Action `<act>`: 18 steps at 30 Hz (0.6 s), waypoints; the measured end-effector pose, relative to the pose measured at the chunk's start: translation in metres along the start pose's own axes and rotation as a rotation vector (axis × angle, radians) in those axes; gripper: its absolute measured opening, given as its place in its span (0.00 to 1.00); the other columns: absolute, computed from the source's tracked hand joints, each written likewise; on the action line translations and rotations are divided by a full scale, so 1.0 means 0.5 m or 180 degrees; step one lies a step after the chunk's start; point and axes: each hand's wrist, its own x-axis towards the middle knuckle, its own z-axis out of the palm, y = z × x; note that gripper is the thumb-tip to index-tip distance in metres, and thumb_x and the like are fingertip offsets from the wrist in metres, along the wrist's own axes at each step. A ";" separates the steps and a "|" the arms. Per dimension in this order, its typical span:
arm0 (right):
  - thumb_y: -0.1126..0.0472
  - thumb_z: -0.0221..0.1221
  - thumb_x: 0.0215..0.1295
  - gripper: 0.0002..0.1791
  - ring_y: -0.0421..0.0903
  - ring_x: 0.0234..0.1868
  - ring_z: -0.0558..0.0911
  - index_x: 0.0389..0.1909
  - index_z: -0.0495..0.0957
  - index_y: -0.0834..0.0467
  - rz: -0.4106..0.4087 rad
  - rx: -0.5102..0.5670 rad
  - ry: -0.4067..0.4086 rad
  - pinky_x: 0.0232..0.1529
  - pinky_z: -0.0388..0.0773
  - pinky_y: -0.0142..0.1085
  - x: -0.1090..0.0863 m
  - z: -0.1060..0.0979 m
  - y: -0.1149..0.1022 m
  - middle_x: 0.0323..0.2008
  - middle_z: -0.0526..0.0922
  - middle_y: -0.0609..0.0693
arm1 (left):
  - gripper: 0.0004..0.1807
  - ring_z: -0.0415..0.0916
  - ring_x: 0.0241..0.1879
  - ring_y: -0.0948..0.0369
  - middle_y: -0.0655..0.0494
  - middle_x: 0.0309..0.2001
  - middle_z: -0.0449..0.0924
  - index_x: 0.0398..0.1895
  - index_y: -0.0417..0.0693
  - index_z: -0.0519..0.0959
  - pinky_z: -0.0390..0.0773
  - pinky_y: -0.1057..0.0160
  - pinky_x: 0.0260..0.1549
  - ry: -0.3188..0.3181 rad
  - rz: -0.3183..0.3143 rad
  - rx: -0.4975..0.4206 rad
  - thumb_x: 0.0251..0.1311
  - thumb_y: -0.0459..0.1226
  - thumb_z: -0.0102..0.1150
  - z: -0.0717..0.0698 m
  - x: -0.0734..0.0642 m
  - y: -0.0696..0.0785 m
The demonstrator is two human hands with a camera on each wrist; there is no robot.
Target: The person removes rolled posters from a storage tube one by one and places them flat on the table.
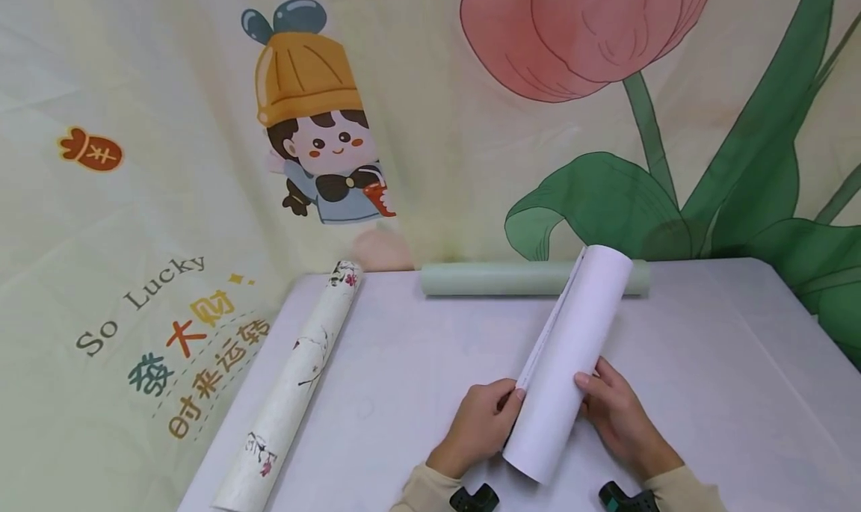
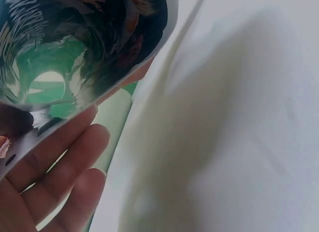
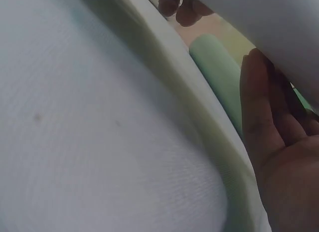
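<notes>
My left hand [image 1: 476, 426] and right hand [image 1: 624, 421] pinch the roll [image 1: 568, 366], long axis toward one o'clock. At nine, the cloth [image 1: 424, 123] reads "So Lucky".

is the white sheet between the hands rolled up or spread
Rolled up: the white sheet forms a tube, its long edge showing along one side.

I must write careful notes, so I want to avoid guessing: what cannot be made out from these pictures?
- Part of the green roll: head view, hidden behind the white roll.
- Near end of the flowered roll: head view, cut off by the bottom edge.
- Inner face of the white roll: left wrist view, too curved and reflective.
- Some fingertips of the right hand: right wrist view, behind the white roll.
</notes>
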 end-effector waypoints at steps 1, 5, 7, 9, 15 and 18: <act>0.60 0.52 0.74 0.31 0.52 0.56 0.77 0.73 0.54 0.62 -0.0007 0.0002 0.0006 0.53 0.75 0.43 0.000 0.001 -0.001 0.60 0.71 0.55 | 0.12 0.69 0.20 0.76 0.67 0.23 0.77 0.35 0.49 0.83 0.71 0.74 0.18 0.0026 0.0038 0.0023 0.75 0.41 0.52 0.000 0.000 -0.001; 0.61 0.52 0.74 0.32 0.53 0.54 0.79 0.73 0.53 0.64 -0.0023 0.0015 0.0026 0.50 0.77 0.44 -0.003 0.001 -0.001 0.59 0.73 0.56 | 0.11 0.67 0.19 0.76 0.68 0.21 0.75 0.34 0.49 0.82 0.69 0.76 0.17 0.0076 0.0126 0.0106 0.74 0.40 0.53 0.001 -0.001 -0.005; 0.61 0.52 0.74 0.31 0.52 0.53 0.80 0.73 0.54 0.64 -0.0062 -0.0015 0.0066 0.49 0.77 0.43 -0.004 0.001 0.001 0.58 0.75 0.55 | 0.10 0.65 0.18 0.77 0.68 0.21 0.73 0.32 0.49 0.81 0.66 0.77 0.16 0.0119 0.0175 0.0165 0.73 0.39 0.54 0.002 -0.002 -0.005; 0.61 0.53 0.74 0.31 0.50 0.52 0.81 0.72 0.54 0.64 -0.0142 -0.0049 0.0133 0.48 0.78 0.41 -0.006 0.001 0.002 0.57 0.77 0.53 | 0.10 0.63 0.17 0.77 0.68 0.20 0.72 0.31 0.49 0.81 0.64 0.78 0.15 0.0185 0.0241 0.0241 0.72 0.38 0.55 0.003 -0.002 -0.004; 0.64 0.54 0.75 0.36 0.43 0.49 0.83 0.77 0.49 0.60 -0.0496 -0.0103 0.0376 0.45 0.80 0.37 -0.006 0.000 0.005 0.57 0.79 0.49 | 0.10 0.58 0.17 0.78 0.69 0.17 0.70 0.26 0.51 0.78 0.59 0.80 0.16 0.0605 0.0603 0.0629 0.67 0.35 0.59 0.007 -0.001 -0.010; 0.63 0.56 0.75 0.40 0.42 0.48 0.83 0.80 0.46 0.55 -0.0617 -0.0281 0.0480 0.45 0.81 0.35 -0.004 0.002 0.007 0.62 0.74 0.59 | 0.10 0.60 0.18 0.77 0.68 0.18 0.70 0.25 0.50 0.78 0.60 0.80 0.18 0.0801 0.0757 0.0764 0.65 0.33 0.60 0.010 0.000 -0.017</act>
